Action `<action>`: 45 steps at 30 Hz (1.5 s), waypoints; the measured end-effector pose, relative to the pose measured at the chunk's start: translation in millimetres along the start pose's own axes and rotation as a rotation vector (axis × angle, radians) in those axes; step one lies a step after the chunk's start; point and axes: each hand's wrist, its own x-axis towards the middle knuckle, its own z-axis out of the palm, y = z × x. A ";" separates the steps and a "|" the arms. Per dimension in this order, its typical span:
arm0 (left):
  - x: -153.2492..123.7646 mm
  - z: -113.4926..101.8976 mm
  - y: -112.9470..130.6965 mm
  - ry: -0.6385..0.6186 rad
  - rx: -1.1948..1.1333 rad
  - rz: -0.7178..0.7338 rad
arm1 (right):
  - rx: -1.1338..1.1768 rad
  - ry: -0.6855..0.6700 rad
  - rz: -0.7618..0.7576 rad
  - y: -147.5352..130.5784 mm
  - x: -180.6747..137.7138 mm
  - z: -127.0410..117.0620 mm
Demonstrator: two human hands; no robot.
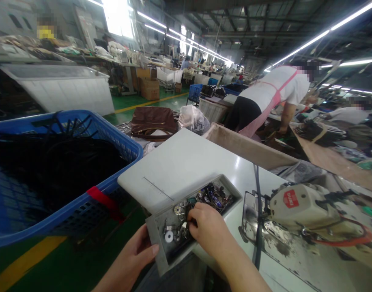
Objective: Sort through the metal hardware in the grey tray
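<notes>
A shallow grey drawer [157, 239] is pulled out from the edge of a white sewing table [186, 162]. It holds several small metal bobbins [177, 209] and dark sewing parts [214, 194]. My left hand [134, 255] grips the drawer's near left corner, thumb on its rim. My right hand [207, 229] reaches into the drawer with fingers curled down among the bobbins; what they pinch is hidden.
A sewing machine head [307, 213] with a red label sits on the table to the right. A blue plastic basket [82, 202] full of black straps stands to the left. A brown handbag [153, 121] lies beyond. A person in a pink apron [274, 97] bends over a far bench.
</notes>
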 end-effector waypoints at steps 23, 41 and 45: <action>0.3 -1.9 5.8 -0.081 0.012 -0.012 | 0.251 0.144 0.137 30.7 -11.9 -14.2; -0.2 -2.4 5.9 -0.087 0.035 0.002 | 0.102 0.038 -0.108 -14.5 -18.1 6.0; -0.2 -2.3 5.8 -0.086 0.035 0.001 | 0.032 0.026 -0.187 -20.3 -21.8 15.1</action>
